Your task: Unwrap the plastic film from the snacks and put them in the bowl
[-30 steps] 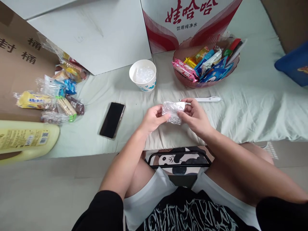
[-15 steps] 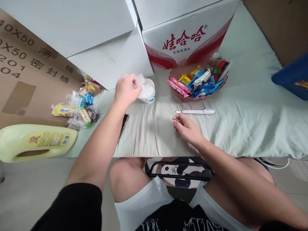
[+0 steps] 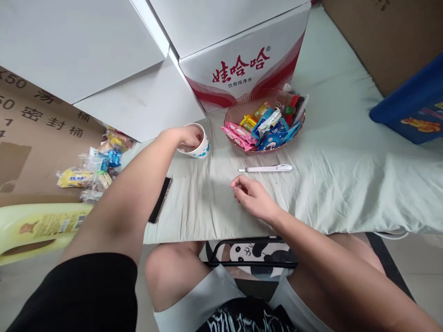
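Note:
My left hand reaches forward into a white paper cup with blue print; its fingertips are down inside the cup and hidden. My right hand rests on the pale green cloth near the front edge. Its fingers are loosely curled with thumb and forefinger close together, and nothing shows in them. A white pen-like tool lies just beyond my right hand. Behind the tool stands a pink glass bowl heaped with wrapped snacks.
A black phone lies partly under my left forearm. Loose wrapped snacks and a yellow bottle sit at the left by a cardboard box. A white box with red print stands behind the bowl. A blue object sits at the right.
Both hands held a clear wrapper together. My left hand carried it up to the cup and now dips inside; my right hand dropped onto the cloth. The view shifted.

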Demonstrator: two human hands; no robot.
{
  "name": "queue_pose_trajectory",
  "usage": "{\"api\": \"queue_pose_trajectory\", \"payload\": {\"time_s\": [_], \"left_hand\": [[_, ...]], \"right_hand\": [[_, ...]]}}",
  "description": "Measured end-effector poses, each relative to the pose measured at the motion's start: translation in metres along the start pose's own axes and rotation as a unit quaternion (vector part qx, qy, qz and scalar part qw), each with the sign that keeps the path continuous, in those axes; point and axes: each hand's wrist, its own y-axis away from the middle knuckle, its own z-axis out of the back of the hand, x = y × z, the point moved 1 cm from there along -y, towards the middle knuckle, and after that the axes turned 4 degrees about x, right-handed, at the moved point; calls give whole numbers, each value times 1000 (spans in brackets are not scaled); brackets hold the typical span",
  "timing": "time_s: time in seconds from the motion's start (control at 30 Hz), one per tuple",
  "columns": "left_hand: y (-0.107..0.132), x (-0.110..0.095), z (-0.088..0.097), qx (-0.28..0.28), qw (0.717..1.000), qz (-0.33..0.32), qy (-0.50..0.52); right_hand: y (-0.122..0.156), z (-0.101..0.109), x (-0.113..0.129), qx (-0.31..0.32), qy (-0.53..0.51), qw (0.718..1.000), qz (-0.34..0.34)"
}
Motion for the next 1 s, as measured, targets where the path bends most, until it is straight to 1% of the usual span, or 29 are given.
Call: {"api": "queue_pose_trajectory", "payload": {"time_s": [0.1, 0.17, 0.2, 0.23, 0.27, 0.3, 0.33, 0.37, 0.4, 0.43, 0.47, 0.5, 0.53, 0.6, 0.63, 0.7, 0.73, 0.77, 0.8, 0.87, 0.9, 0.93, 1.0], "left_hand": [[-3, -13, -5, 23, 999, 23, -39], [5, -17, 0, 44, 998, 32, -39], [13, -15, 6, 61, 997, 32, -18], [23, -11, 14, 81, 996, 26, 25], [34, -3, 24, 77, 993, 4, 91], [47, 7, 34, 47, 988, 2, 149], [60, 21, 45, -22, 981, 0, 192], [73, 39, 53, -113, 968, -5, 224], [86, 59, 58, -196, 950, 1, 243], [98, 81, 59, -269, 929, 13, 254], [109, 105, 56, -323, 909, 35, 260], [119, 130, 47, -362, 892, 61, 262], [127, 155, 35, -390, 879, 93, 259], [140, 204, 3, -402, 868, 147, 250], [145, 226, -16, -403, 867, 178, 232], [152, 264, -53, -396, 865, 239, 194], [154, 279, -70, -413, 852, 267, 181], [155, 291, -85, -400, 849, 289, 189], [155, 300, -99, -373, 853, 302, 204], [153, 312, -121, -333, 861, 298, 243], [152, 315, -128, -324, 863, 283, 264], [151, 317, -133, -326, 861, 267, 286], [150, 319, -139, -342, 842, 243, 339]], "right_hand": [[-2, -2, 1, 8, 2, 1000, -7], [-4, -2, 1, 10, 11, 1000, -9], [-4, -2, 0, 9, 16, 1000, -7], [-5, -2, -1, 7, 23, 1000, -4], [-5, -1, -1, 2, 30, 1000, 0], [-4, -1, -2, -6, 39, 999, 5], [-3, -2, -3, -17, 50, 999, 10], [-1, -2, -3, -32, 62, 997, 16], [0, -2, -3, -49, 75, 996, 20], [2, -3, -4, -65, 87, 994, 23], [4, -3, -4, -80, 98, 992, 26], [6, -4, -4, -92, 110, 989, 27], [7, -5, -4, -101, 121, 987, 27], [9, -7, -6, -108, 146, 983, 27], [9, -8, -8, -109, 162, 980, 28], [10, -11, -12, -109, 199, 973, 32], [10, -12, -13, -109, 219, 969, 36], [10, -13, -15, -108, 239, 964, 40], [10, -15, -16, -106, 259, 959, 44], [10, -16, -16, -99, 292, 950, 50], [10, -17, -16, -95, 303, 947, 50], [10, -17, -16, -93, 309, 945, 47], [10, -17, -15, -96, 313, 944, 39]]}}
